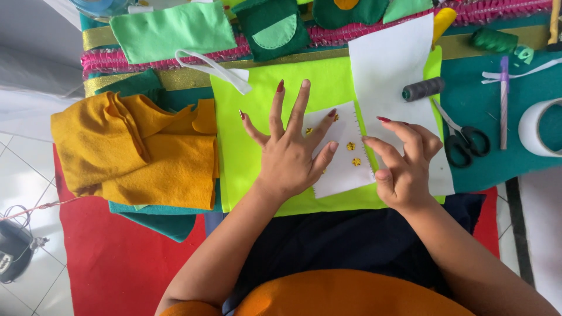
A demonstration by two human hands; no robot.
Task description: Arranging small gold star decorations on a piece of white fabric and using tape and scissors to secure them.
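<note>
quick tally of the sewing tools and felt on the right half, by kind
thread spools: 2, grey and green
scissors: 1
tape roll: 1
purple pencil: 1
white felt sheet: 1
total: 6

Matt lime felt sheet (pixel 257 117); soft mustard cloth (pixel 140 152); glossy scissors (pixel 465 137).

1. We see a small white felt rectangle with a pinked lower edge (pixel 342 167), lying flat and slightly tilted on the lime-green felt sheet (pixel 246 146).
2. We count several tiny gold flower sequins (pixel 350 146) scattered on the white piece.
</note>
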